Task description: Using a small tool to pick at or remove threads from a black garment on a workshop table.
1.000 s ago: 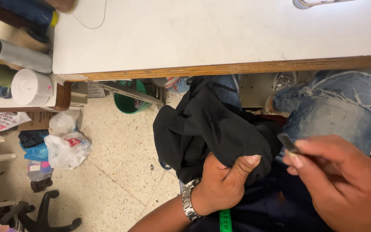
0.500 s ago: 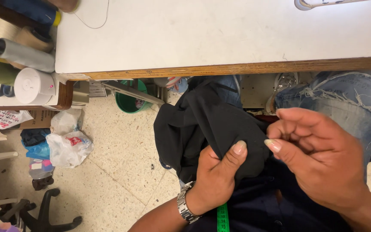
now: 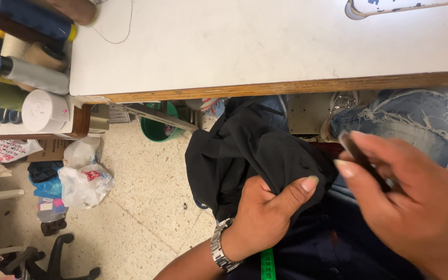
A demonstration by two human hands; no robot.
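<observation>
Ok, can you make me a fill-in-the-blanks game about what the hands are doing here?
1. The left hand grips a bunch of ____ cloth.
2. The wrist of the left hand wears a silver ____.
3. The right hand pinches a thin, dark ____ between its fingers.
4. Above the hands is the wooden edge of a ____ table.

Missing words: black; watch; tool; white

White table (image 3: 265, 46), green bucket (image 3: 157, 128)

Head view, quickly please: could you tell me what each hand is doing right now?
Left hand: closed, gripping the black fabric in the lap.
Right hand: fingers pinched on a small dark object; blurred, so what it is cannot be told.
</observation>
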